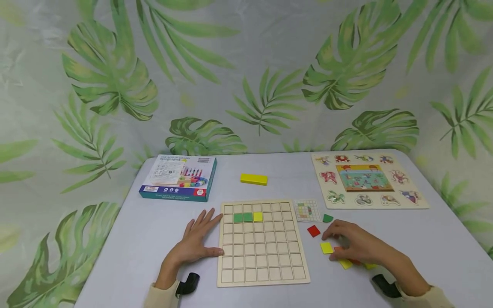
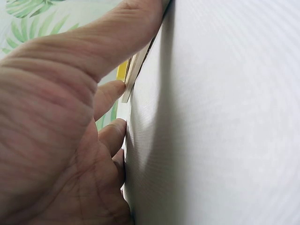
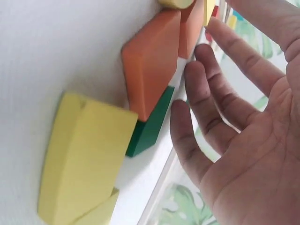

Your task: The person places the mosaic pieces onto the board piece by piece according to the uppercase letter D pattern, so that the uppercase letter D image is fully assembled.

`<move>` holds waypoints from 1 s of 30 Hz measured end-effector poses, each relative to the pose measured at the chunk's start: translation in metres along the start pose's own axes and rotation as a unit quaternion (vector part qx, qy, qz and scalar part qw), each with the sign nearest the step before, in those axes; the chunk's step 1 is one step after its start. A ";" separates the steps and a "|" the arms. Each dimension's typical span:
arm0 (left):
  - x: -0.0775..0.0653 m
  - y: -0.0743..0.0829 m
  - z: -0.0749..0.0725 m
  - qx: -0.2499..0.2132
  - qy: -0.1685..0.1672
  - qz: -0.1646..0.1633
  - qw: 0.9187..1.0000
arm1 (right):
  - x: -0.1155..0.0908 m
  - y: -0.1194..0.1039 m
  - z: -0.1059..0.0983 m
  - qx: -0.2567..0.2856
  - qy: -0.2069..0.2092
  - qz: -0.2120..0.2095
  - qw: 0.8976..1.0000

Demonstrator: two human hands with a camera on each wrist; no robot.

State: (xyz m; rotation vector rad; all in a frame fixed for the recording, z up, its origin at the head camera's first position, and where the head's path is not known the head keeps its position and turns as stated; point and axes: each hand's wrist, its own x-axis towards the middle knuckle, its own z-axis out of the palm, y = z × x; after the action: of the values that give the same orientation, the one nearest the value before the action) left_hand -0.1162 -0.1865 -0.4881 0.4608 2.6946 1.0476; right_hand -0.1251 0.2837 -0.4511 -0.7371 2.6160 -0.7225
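A wooden grid board (image 1: pixel 262 274) lies flat on the table; two green square tiles (image 1: pixel 243 217) and one yellow tile (image 1: pixel 257 216) sit in its second row. My left hand (image 1: pixel 195 240) touches the board's left edge with thumb and fingertips, fingers extended. Over the loose tiles on the right hovers my right hand (image 1: pixel 360 242), thumb and index finger apart close to a yellow square tile (image 1: pixel 326 248). A red tile (image 1: pixel 313 231) lies just beyond. Below that palm are orange (image 3: pixel 154 61), green (image 3: pixel 152 126) and yellow (image 3: pixel 89 159) tiles, partly hidden in the head view.
Beside the board's upper right corner lie a small pattern card (image 1: pixel 307 211) and a rounded green tile (image 1: pixel 328 218). Farther back are a boxed toy set (image 1: pixel 178 177), a yellow block (image 1: pixel 253 179) and a sea-animal puzzle board (image 1: pixel 369 203). A leaf-patterned cloth (image 1: pixel 269 64) hangs behind the table.
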 end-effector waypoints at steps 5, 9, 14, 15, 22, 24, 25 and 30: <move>0.001 0.001 -0.001 0.002 -0.002 0.003 1.000 | 0.000 -0.003 0.003 -0.017 -0.002 0.026 1.000; 0.001 0.001 0.000 0.001 -0.004 0.001 1.000 | 0.001 -0.003 0.005 -0.018 0.003 0.021 1.000; 0.000 0.000 0.000 -0.001 -0.003 -0.003 1.000 | 0.001 -0.002 0.007 -0.025 0.009 0.008 1.000; 0.001 0.000 0.000 -0.001 -0.003 -0.004 1.000 | 0.001 -0.001 0.007 -0.028 0.011 0.003 1.000; 0.001 0.000 0.001 0.001 -0.006 -0.003 1.000 | 0.000 -0.001 0.007 -0.052 0.023 -0.028 0.998; 0.001 0.000 0.001 0.001 -0.007 -0.006 1.000 | 0.000 -0.003 0.007 -0.060 0.022 -0.028 0.998; 0.001 0.000 0.001 0.001 -0.007 -0.007 1.000 | 0.000 -0.004 0.007 -0.065 0.022 -0.026 0.997; 0.000 0.000 0.000 -0.001 -0.007 -0.009 1.000 | 0.002 -0.008 0.007 -0.096 0.015 -0.019 0.995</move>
State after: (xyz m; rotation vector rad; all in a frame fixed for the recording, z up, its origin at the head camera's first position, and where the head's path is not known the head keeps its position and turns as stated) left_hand -0.1165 -0.1862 -0.4886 0.4425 2.6808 1.0375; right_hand -0.1207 0.2736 -0.4527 -0.8374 2.7332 -0.5006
